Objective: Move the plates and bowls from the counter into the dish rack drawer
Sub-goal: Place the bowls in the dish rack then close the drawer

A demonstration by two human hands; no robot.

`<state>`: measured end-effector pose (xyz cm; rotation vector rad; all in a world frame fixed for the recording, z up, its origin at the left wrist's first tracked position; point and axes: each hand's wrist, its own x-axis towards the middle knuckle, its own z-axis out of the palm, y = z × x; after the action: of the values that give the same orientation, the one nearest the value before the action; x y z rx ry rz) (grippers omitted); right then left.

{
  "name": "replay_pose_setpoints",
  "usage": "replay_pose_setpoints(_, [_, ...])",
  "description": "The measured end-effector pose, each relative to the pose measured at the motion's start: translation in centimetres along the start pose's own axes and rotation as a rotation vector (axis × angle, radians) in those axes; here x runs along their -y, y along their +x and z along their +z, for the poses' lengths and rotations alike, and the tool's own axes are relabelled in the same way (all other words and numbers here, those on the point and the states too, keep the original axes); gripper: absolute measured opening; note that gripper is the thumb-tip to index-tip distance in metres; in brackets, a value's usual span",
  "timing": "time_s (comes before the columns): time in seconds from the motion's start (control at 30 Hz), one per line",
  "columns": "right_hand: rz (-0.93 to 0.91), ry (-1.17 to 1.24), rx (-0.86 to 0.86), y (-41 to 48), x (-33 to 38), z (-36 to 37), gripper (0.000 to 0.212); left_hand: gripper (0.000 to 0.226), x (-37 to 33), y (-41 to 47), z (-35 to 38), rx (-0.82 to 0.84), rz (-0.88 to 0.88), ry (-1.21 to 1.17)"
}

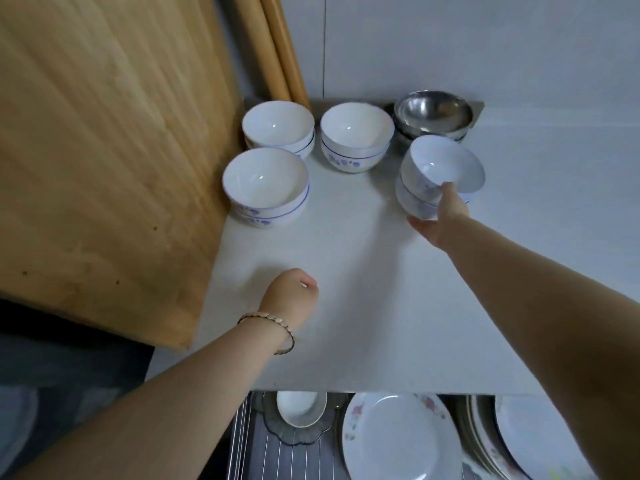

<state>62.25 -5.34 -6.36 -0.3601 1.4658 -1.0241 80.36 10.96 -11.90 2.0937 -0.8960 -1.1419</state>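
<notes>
Bowls in a stacked pair (438, 178) sit in the right hand (439, 221), thumb over the upper rim and fingers under the lower bowl. The pair tips toward the person and looks partly lifted off the table (346, 271), though I cannot tell if its base has cleared. The left hand (291, 292) rests on the table with fingers curled, holding nothing.

The dish rack drawer (277, 459) lies back from the right hand, toward the body and below the table's near edge. It already holds plates (398, 438) and a small bowl (299, 408). The carry likely runs straight back and down, with the pair levelled so the top bowl does not slide.

Beyond the left hand stand three more bowl pairs (266, 185) (278, 128) (356, 133), so that hand is nearer to them. Steel bowls (433, 112) sit just past the right hand.
</notes>
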Motion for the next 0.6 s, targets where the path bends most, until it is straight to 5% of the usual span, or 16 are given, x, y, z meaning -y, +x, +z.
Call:
replay_pose_setpoints(0.1, [-0.019, -0.016, 0.052, 0.2, 0.8, -0.1, 0.034, 0.03, 0.4, -0.3, 0.5, 0.036, 0.01, 0.033])
replay_pose_setpoints(0.27, [0.063, -0.111, 0.071, 0.3, 0.8, -1.7, 0.051, 0.031, 0.0, -1.6, 1.7, 0.097, 0.003, 0.048])
replay_pose_setpoints(0.47, [0.064, -0.248, 0.121, -3.2, -1.0, -7.0, 0.056, 0.012, -4.1, -4.4, 4.6, 0.164, -0.064, -0.267])
replay_pose_setpoints(0.6, [0.112, -0.36, 0.187, -6.2, -2.0, -11.4, 0.054, 0.077, -7.1, -6.2, 6.2, 0.292, -0.127, -0.427])
